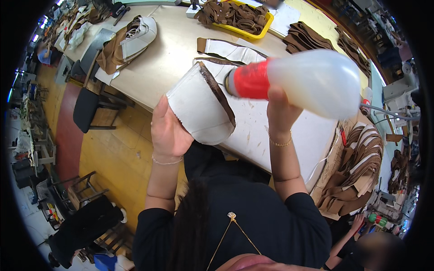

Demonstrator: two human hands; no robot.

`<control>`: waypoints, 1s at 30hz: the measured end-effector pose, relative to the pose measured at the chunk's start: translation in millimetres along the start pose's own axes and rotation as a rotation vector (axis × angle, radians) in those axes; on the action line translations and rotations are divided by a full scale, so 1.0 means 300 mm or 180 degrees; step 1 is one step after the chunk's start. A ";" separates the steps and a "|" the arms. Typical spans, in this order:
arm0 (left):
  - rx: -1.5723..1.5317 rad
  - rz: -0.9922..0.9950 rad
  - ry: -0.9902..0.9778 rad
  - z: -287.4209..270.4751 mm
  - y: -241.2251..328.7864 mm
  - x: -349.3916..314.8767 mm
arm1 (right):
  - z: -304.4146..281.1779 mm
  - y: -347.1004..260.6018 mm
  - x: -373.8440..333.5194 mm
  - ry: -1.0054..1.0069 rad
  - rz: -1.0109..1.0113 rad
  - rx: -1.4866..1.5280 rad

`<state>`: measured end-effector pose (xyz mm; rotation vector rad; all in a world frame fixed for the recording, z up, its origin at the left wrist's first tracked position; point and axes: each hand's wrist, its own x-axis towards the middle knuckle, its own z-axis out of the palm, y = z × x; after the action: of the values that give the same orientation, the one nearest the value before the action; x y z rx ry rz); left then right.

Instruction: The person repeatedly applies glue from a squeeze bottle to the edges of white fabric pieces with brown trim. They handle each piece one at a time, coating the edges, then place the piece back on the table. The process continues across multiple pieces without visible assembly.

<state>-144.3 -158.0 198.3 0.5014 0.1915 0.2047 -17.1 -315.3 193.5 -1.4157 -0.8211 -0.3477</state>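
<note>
My left hand [168, 128] is closed on the left edge of a curved white piece [199, 106], perhaps a shoe part, whose far right rim is dark brown. My right hand [282, 110] grips a large translucent plastic bottle [316, 81] with a red band, partly filled with pale liquid. The bottle lies tipped sideways in the air, its narrow dark end pointing left at the brown rim. Whether that end touches the rim I cannot tell. Behind them on the table rests a white strip [235, 52] with a brown end.
A yellow tray [253, 34] of brown pieces stands at the back of the table [174, 45]. Brown strips [307, 36] lie beside it, and a stack of brown pieces [357, 158] is at the right. White-and-brown pieces [138, 38] sit back left, near a chair [86, 108]. Another person [348, 239] is at the lower right.
</note>
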 end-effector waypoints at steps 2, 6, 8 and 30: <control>0.0031 -0.0034 -0.0070 -0.014 -0.014 0.006 | 0.001 -0.020 0.018 -0.0346 -0.0420 -0.0375; 0.0215 0.0055 -0.0173 -0.020 -0.014 0.010 | -0.017 0.023 0.057 0.0251 0.0619 -0.0193; 0.0169 0.0062 -0.0214 -0.011 -0.016 0.008 | -0.008 0.018 0.062 0.0711 0.0427 0.0471; -0.0932 -0.0336 -0.0591 0.053 -0.045 0.031 | 0.041 0.069 -0.126 -0.0624 0.1800 0.2197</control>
<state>-129.7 -174.4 204.0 0.2164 0.0054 0.0799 -32.9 -309.8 152.0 -0.9685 -0.5760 0.4800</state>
